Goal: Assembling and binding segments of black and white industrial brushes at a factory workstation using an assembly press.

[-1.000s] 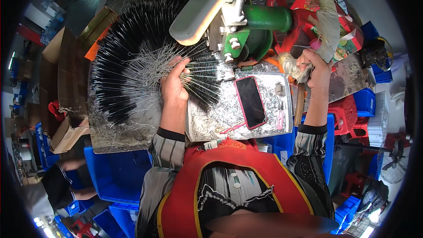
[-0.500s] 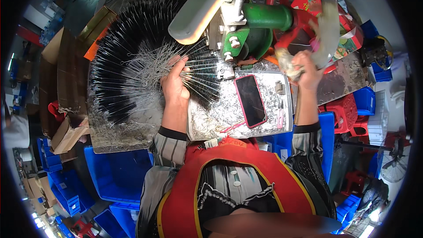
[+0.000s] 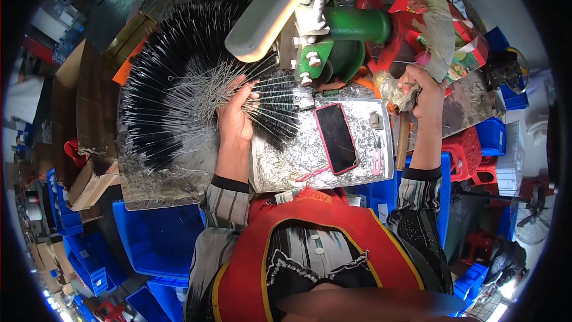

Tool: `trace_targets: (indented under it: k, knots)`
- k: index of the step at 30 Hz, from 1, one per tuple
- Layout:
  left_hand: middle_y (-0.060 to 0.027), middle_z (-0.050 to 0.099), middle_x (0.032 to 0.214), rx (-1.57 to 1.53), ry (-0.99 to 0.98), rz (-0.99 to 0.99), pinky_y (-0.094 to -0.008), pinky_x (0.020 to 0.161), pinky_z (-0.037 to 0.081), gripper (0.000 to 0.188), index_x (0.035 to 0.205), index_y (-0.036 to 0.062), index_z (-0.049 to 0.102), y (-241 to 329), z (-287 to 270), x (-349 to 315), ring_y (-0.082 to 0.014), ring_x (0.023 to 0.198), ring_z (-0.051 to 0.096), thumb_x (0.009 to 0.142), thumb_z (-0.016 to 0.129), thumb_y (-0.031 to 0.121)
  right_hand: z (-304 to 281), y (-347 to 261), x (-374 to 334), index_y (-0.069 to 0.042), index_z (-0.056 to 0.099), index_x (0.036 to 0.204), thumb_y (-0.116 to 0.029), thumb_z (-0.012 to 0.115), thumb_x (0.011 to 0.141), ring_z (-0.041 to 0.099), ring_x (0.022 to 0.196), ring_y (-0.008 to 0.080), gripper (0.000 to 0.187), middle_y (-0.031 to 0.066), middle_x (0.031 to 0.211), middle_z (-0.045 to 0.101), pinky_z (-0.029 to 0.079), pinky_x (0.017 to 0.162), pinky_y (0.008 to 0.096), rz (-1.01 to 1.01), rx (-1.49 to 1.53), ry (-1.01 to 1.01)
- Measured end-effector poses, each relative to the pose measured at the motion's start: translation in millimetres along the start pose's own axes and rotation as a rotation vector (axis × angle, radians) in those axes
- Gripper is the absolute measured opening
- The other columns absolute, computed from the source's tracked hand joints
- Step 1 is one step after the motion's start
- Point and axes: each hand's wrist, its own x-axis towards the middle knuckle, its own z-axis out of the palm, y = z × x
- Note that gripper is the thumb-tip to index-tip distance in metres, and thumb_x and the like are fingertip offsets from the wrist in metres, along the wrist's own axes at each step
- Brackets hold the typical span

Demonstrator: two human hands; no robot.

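My left hand [image 3: 237, 113] is closed around wire stems in a large fan of thin wire brushes [image 3: 173, 42]. Their black bristles spread outward in a ring, and the bare looped stems cross in the middle. At the right of that bunch, brush ends reach the jaw of a green hand-cranked press [image 3: 357, 25]. My right hand [image 3: 426, 92] is closed on the pale wrapped handle [image 3: 395, 89] of the press's red handwheel [image 3: 390, 53]. A lit grey lamp [image 3: 268, 16] hangs over the brushes, hiding part of them.
Before the press, a metal-littered tray [image 3: 286, 158] holds a phone in a pink case [image 3: 336, 138] and a small pink-handled tool [image 3: 376, 160]. Blue bins [image 3: 156, 232] stand below the bench. Cardboard boxes [image 3: 83, 101] flank it left; a red stool [image 3: 463, 149] stands right.
My right hand and the wrapped handle have shifted slightly right as the handwheel turned; its motion blur has cleared. My left hand stays nearly in place on the wire stems.
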Motion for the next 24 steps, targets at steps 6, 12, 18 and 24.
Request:
trace_targets:
  k: [6, 12, 18, 24]
  knots:
    - [-0.0083, 0.060, 0.085, 0.045, 0.120, 0.134, -0.0221, 0.053, 0.044, 0.027, 0.103, -0.0003, 0.054, -0.4, -0.3, -3.8, -0.0123, 0.066, 0.056, 0.076, 0.059, 0.003, -7.5, 16.7, 6.1, 0.001, 0.059, 0.073, -0.004, 0.063, 0.067, 0.053, 0.048, 0.0164, 0.009, 0.0078, 0.060, 0.056, 0.042, 0.045, 0.0273, -0.055, 0.047, -0.011]
    - [-0.0077, 0.060, 0.082, 0.097, 0.249, 0.222, -0.0229, 0.050, 0.045, 0.022, 0.095, -0.0006, 0.057, -5.4, -1.1, 1.1, -0.0138, 0.062, 0.058, 0.074, 0.062, 0.002, -9.1, 16.4, 5.3, 0.002, 0.059, 0.074, -0.003, 0.060, 0.069, 0.054, 0.050, 0.0168, 0.007, 0.0084, 0.059, 0.056, 0.042, 0.047, 0.0276, -0.079, 0.070, -0.092]
    - [-0.0085, 0.061, 0.082, 0.109, 0.266, 0.215, -0.0228, 0.049, 0.045, 0.023, 0.094, -0.0019, 0.057, -4.8, 2.1, 1.6, -0.0141, 0.062, 0.058, 0.073, 0.063, 0.001, -7.8, 5.6, 4.0, 0.002, 0.059, 0.073, -0.009, 0.062, 0.069, 0.053, 0.048, 0.0168, 0.012, 0.0086, 0.058, 0.055, 0.041, 0.045, 0.0280, -0.014, -0.004, -0.059]
    - [-0.0103, 0.062, 0.081, 0.083, 0.285, 0.218, -0.0221, 0.049, 0.046, 0.019, 0.093, -0.0017, 0.057, -4.2, 1.6, -0.3, -0.0144, 0.062, 0.059, 0.074, 0.062, 0.000, -6.2, -19.9, 11.5, 0.002, 0.058, 0.071, -0.014, 0.064, 0.066, 0.051, 0.046, 0.0175, 0.018, 0.0086, 0.055, 0.053, 0.040, 0.044, 0.0288, 0.066, -0.134, -0.098]
